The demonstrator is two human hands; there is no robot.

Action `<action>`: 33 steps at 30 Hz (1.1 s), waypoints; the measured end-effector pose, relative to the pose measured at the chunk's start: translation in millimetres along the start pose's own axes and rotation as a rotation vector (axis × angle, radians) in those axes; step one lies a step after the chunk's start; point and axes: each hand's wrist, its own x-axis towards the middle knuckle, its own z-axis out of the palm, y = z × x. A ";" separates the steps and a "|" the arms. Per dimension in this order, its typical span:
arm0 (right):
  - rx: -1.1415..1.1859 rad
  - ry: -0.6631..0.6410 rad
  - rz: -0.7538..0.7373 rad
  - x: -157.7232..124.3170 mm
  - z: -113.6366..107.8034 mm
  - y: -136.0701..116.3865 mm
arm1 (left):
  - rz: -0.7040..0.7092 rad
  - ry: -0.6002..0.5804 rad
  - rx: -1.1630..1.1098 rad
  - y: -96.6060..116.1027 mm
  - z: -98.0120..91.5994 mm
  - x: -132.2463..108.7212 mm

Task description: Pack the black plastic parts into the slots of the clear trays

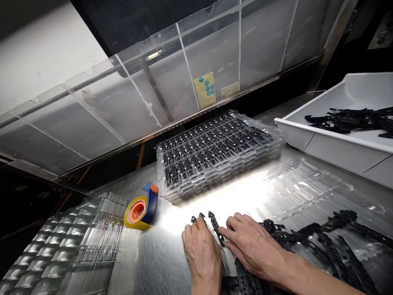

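My right hand (250, 241) pinches a narrow black plastic strip (214, 221) with holes along it, between thumb and forefinger. Beside it, my left hand (201, 250) is closed, fingers curled down; the tips of black strips (202, 215) stick out past its knuckles. How firmly it holds them is hidden. Below the hands, more dark strips (242, 276) lie partly covered by my right wrist. A loose heap of such strips (325, 241) spreads at the right over a clear plastic tray (302, 184).
Behind the hands stands a stack of clear trays (221, 170) filled with rows of black strips. A tape dispenser (150, 207) with yellow tape sits left, near stacked clear trays (101, 241). A white bin (334, 153) holds strips at right. A clear panel (153, 94) rises behind the metal table (147, 262).
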 end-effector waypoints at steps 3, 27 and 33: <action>0.011 -0.011 0.012 0.9 -1.6 0.3 | -0.117 -0.087 -0.034 4.9 -6.4 6.1; -0.065 -0.030 -0.077 53.2 2.1 -23.0 | -0.086 -0.151 -0.380 -44.8 -4.1 -1.3; -0.060 -0.031 -0.041 23.2 -37.1 2.5 | -0.002 -0.150 -0.489 -52.9 3.8 -5.8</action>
